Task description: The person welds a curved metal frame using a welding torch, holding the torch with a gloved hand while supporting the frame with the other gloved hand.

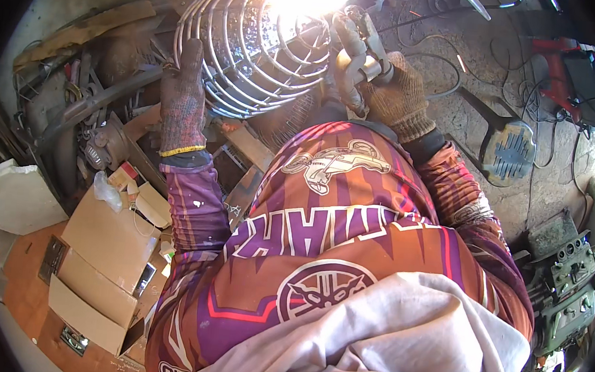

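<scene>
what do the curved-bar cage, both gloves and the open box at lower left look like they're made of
Curved-bar cage: likely metal, smooth and shiny; its thin rounded bars catch the glare. Left glove and right glove: apparently knitted yarn, matte and grimy, judging by coarse stitch-like texture; fibre unclear. Open box: probably cardboard, matte brown, with creased flaps.
</scene>
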`<state>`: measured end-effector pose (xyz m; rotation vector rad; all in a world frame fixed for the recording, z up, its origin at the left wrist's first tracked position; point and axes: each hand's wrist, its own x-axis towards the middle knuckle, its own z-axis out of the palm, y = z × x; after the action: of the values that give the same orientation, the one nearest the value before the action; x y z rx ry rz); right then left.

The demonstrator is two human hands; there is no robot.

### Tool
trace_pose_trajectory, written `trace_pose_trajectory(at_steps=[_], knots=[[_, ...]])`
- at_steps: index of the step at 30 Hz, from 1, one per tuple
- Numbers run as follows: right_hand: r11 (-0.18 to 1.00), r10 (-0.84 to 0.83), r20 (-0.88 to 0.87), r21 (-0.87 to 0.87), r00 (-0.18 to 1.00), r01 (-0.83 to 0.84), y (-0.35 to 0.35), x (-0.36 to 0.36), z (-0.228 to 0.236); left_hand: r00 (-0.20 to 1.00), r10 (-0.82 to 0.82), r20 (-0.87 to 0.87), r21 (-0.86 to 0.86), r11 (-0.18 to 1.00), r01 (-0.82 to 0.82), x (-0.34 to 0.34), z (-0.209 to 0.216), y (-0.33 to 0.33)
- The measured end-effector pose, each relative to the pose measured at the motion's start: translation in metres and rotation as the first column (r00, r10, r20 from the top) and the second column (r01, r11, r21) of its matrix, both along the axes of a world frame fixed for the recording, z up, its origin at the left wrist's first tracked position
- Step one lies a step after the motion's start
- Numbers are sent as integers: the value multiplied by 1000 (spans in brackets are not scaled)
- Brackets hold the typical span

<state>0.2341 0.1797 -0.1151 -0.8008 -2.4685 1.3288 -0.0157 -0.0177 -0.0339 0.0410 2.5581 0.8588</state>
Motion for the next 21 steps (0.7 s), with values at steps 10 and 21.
trace_pose_trajectory(at_steps=[10,21], knots=[[998,42,104,40,994,-46,1,-4,-1,992,-93,-91,-54,995,88,9,12,13],[952,-155,-103,-282,983,121,3,8,-13,981,-141,-136,-24,990,139,-11,-24,-18]])
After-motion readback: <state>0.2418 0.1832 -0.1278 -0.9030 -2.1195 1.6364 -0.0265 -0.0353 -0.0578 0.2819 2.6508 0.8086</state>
